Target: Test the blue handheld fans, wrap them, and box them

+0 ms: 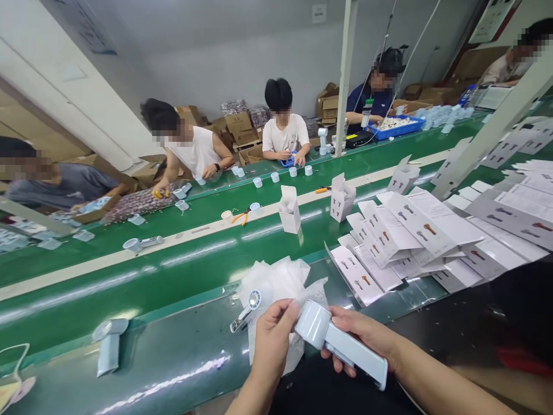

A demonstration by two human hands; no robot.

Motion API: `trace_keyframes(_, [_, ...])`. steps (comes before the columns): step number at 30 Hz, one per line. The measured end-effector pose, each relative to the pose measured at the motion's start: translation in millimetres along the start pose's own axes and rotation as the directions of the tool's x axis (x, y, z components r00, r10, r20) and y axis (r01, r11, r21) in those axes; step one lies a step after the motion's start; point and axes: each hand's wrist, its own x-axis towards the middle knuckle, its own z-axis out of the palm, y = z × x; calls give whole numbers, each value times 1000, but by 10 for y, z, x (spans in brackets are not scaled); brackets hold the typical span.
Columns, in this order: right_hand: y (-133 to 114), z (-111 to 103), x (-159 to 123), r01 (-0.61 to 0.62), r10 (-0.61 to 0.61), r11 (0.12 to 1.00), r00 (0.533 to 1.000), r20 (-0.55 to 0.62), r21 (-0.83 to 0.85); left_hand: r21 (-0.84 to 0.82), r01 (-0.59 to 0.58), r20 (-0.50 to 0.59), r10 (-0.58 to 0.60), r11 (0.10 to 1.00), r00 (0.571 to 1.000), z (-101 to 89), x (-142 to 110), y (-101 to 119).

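Observation:
A light blue handheld fan (356,354), with a round head and a flat handle, is held tilted in front of me. My right hand (360,334) wraps around it from behind, where the head meets the handle. The thumb and fingers of my left hand (274,328) are closed at the left edge of the head. Beneath my left hand lie clear bubble-wrap bags (276,279). Another fan (248,308) rests by these bags, its round end facing up. Farther left on the bench is a third light blue fan (109,346).
Open white printed boxes (415,225) are piled at the right. Two upright boxes (289,210) stand along the green conveyor belt (173,276), near orange-handled pliers (242,217). Across the belt, several co-workers (285,129) handle blue parts. A metal post (345,75) rises there.

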Motion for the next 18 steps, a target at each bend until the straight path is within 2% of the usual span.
trace_keyframes(2, [-11, 29, -27, 35, -36, 999, 998, -59, -29, 186, -186, -12, 191, 965, 981, -12, -49, 65])
trace_keyframes(3, [-19, 41, -43, 48, -51, 998, 995, -89, -41, 278, -296, 6, 306, 914, 952, -25, -75, 85])
trace_keyframes(5, [-37, 66, -75, 63, -72, 996, 988, -137, -68, 406, -500, 92, 510, 765, 855, -58, -113, 97])
trace_keyframes(6, [-47, 84, -89, 69, -82, 994, 984, -157, -86, 443, -568, 136, 575, 694, 807, -71, -120, 90])
trace_keyframes(7, [-58, 107, -101, 76, -94, 991, 980, -177, -108, 476, -605, 165, 611, 638, 774, -79, -118, 80])
trace_keyframes(11, [-109, 222, -112, 77, -119, 977, 970, -210, -199, 579, -632, 219, 648, 516, 730, -68, -33, 61])
trace_keyframes(12, [-124, 243, -108, 75, -119, 977, 969, -219, -202, 577, -669, 257, 673, 469, 694, -70, -9, 66])
trace_keyframes(15, [-151, 257, -89, 80, -117, 987, 952, -282, -137, 515, -818, 436, 742, 258, 509, -118, 17, 73])
trace_keyframes(16, [-148, 248, -80, 89, -120, 990, 945, -306, -111, 498, -843, 490, 736, 204, 467, -142, 8, 63])
trace_keyframes(18, [-116, 225, -57, 104, -124, 992, 931, -345, -76, 492, -857, 552, 708, 152, 442, -179, -27, 21])
